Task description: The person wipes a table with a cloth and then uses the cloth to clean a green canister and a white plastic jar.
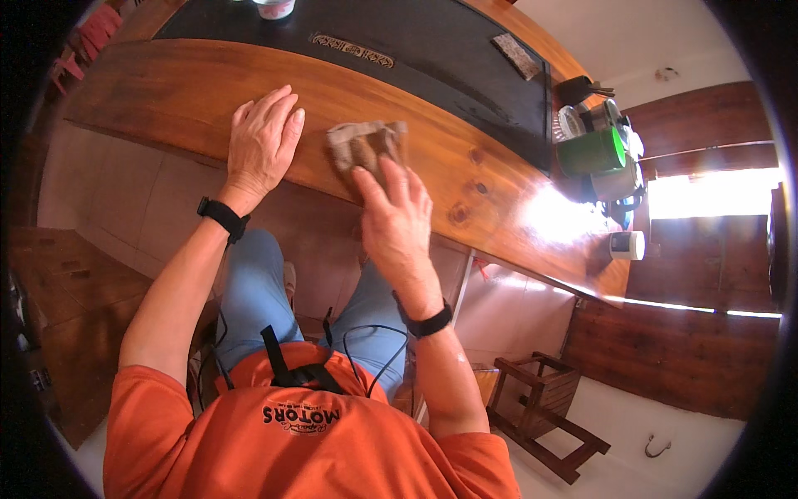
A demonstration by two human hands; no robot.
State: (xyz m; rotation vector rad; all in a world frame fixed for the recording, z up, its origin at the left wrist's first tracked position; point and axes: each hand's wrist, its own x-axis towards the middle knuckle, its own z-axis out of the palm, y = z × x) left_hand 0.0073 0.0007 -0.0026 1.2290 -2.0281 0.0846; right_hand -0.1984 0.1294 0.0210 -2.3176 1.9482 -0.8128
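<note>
A brown cloth (366, 145) lies bunched on the varnished wooden counter (436, 137), under the fingers of my right hand (396, 218). The cloth is slightly blurred, and my right thumb and fingers press on it near the counter's front edge. To the left, my left hand (262, 140) rests on the wood with its fingers extended and holds nothing. Each wrist wears a black band. Behind both hands a dark panel is set in the counter, with a patterned decorative strip (353, 50) on it.
A patterned bowl (274, 7) stands on the dark panel, and a speckled block (515, 56) lies at its right. A green container (591, 151), metal pots and a white jar (626, 245) are at the counter's right end. A wooden chair (542, 399) is at lower right.
</note>
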